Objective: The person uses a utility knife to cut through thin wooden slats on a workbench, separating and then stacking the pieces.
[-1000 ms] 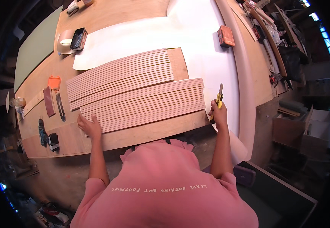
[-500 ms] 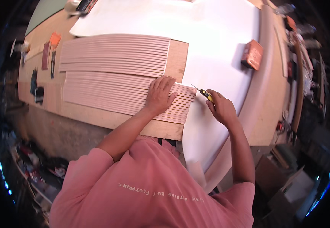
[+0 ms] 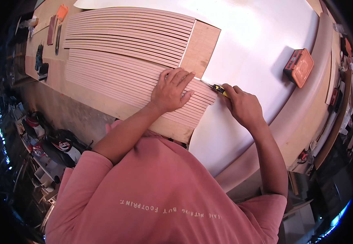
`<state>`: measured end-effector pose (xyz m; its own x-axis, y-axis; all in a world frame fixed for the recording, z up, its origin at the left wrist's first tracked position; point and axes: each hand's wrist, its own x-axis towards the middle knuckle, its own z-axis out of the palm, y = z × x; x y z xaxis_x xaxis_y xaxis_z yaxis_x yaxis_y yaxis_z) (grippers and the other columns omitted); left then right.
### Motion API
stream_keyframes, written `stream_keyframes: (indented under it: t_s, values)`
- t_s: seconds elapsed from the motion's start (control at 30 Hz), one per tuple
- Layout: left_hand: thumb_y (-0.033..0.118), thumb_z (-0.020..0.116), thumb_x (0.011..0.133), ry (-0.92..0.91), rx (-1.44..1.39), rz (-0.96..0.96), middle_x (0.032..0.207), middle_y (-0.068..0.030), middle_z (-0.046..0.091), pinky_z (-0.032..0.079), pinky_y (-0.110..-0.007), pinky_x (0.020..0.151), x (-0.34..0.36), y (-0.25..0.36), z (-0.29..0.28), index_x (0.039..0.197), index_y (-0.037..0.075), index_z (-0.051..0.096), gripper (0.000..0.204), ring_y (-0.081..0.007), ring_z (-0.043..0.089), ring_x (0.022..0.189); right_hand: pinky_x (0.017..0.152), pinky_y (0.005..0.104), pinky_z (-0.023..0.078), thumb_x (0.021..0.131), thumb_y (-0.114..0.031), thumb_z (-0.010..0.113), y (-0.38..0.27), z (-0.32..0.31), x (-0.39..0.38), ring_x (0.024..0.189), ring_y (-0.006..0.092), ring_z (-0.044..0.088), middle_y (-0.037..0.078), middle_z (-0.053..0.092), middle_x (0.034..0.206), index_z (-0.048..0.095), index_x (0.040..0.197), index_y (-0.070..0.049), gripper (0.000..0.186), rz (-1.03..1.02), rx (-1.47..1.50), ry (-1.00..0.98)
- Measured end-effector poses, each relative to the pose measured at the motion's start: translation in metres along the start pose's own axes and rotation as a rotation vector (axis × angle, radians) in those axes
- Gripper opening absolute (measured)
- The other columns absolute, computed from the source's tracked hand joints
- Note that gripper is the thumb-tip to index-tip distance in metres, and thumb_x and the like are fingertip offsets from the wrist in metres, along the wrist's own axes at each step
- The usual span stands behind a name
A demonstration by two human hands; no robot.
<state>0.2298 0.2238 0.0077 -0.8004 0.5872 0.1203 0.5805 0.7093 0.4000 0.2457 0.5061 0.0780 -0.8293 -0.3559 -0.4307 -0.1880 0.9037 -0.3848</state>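
"Two hands are busy. What step would you call this?"

"Cutting or trimming, I'd judge. The right hand [image 3: 243, 106], toward two o'clock, is closed around a utility knife [image 3: 221, 90]. Its blade points toward ten, at or just over the far edge of the near slatted panel [image 3: 115, 81], by the panel's right end. Whether it's biting, I can't tell."

"And the left hand [image 3: 169, 90]?"

"Near twelve, palm down on that panel, fingers partly spread, gripping nothing I can see. It seems to be steadying the panel, which stretches toward ten. Beyond lies a second slatted panel [image 3: 127, 34]."

"What does the next move call for?"

"Firm pressure from the left, I'd say, the blade kept in line, and those fingertips out of its path."

"Any containers?"

"An orange-lidded box [image 3: 303, 67] at two o'clock, on the white sheet [image 3: 258, 36]. It looks closed, so its contents are hidden. Near ten there's a jar [image 3: 33, 22], too small to read."
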Motion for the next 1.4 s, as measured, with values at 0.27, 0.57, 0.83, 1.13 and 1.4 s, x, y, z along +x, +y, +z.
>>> stream_keyframes:
  t_s: [0.27,0.57,0.83,1.13,1.4]
  values:
    - [0.032,0.069,0.092,0.017,-0.002,0.05,0.129,-0.0071,0.06,0.038,-0.048,0.108,0.0,-0.002,-0.002,0.142,0.018,0.062,0.052,-0.025,0.053,0.126,0.059,0.0461,0.055,0.099,-0.018,0.057,-0.006,-0.007,0.007,0.068,0.0332,0.069,0.014,0.066,0.086,0.055,0.117,-0.005,0.023,-0.016,-0.077,-0.067]
    - [0.031,0.071,0.09,0.026,0.02,0.03,0.129,-0.0022,0.063,0.041,-0.047,0.108,0.0,-0.003,0.001,0.136,0.025,0.068,0.047,-0.023,0.055,0.126,0.053,0.0453,0.051,0.1,-0.011,0.053,-0.006,-0.01,0.015,0.059,0.0339,0.064,0.016,0.062,0.078,0.05,0.106,-0.003,0.01,-0.065,-0.155,-0.13]
    - [0.032,0.072,0.089,0.031,0.003,0.012,0.129,-0.0014,0.064,0.041,-0.046,0.109,-0.001,-0.003,0.002,0.133,0.026,0.07,0.045,-0.0218,0.056,0.126,0.053,0.0437,0.053,0.098,-0.006,0.049,0.009,-0.013,0.01,0.059,0.033,0.066,0.015,0.063,0.076,0.049,0.103,-0.004,0.005,-0.109,-0.135,-0.142]
    - [0.033,0.071,0.089,0.023,0.016,0.01,0.13,-0.0015,0.064,0.04,-0.046,0.109,0.0,-0.004,0.004,0.133,0.025,0.07,0.045,-0.0212,0.056,0.127,0.054,0.045,0.053,0.099,-0.007,0.049,0.024,-0.019,-0.002,0.06,0.0338,0.066,0.015,0.062,0.076,0.05,0.101,-0.004,0.004,-0.089,-0.144,-0.155]
    - [0.033,0.071,0.089,0.025,0.012,0.019,0.131,-0.0024,0.063,0.04,-0.046,0.108,-0.001,-0.003,0.003,0.133,0.024,0.07,0.045,-0.0219,0.055,0.127,0.055,0.0455,0.054,0.1,-0.008,0.049,0.03,-0.022,-0.013,0.061,0.0351,0.067,0.015,0.062,0.076,0.05,0.101,-0.004,0.005,-0.058,-0.128,-0.159]
